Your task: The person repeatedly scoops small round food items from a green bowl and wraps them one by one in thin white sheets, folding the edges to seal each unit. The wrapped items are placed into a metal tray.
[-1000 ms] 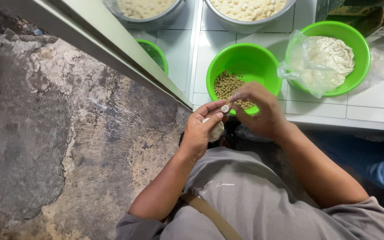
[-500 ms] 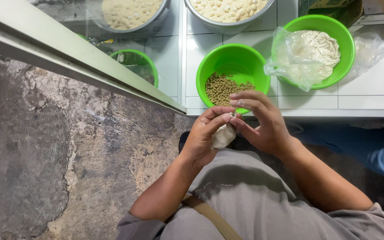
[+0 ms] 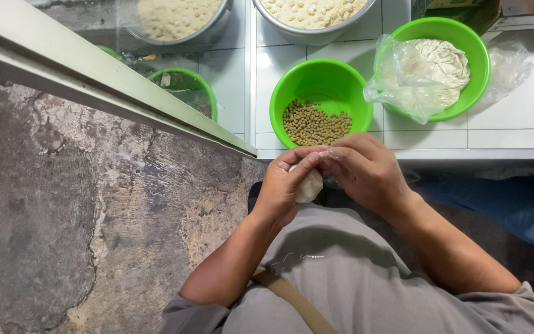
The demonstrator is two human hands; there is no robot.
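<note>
Just below the green bowl of pellets point(image 3: 321, 102), left hand point(image 3: 282, 192) and right hand point(image 3: 366, 173) pinch 1 small white packet point(image 3: 309, 185) shut; a slack pinch could spill it.

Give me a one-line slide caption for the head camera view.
Both hands, left hand and right hand, pinch a small white packet below a green bowl of pellets.

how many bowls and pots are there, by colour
green bowls: 3 – one with pellets, one with a plastic bag, one behind glass
metal pots: 2 –
total: 5
</note>
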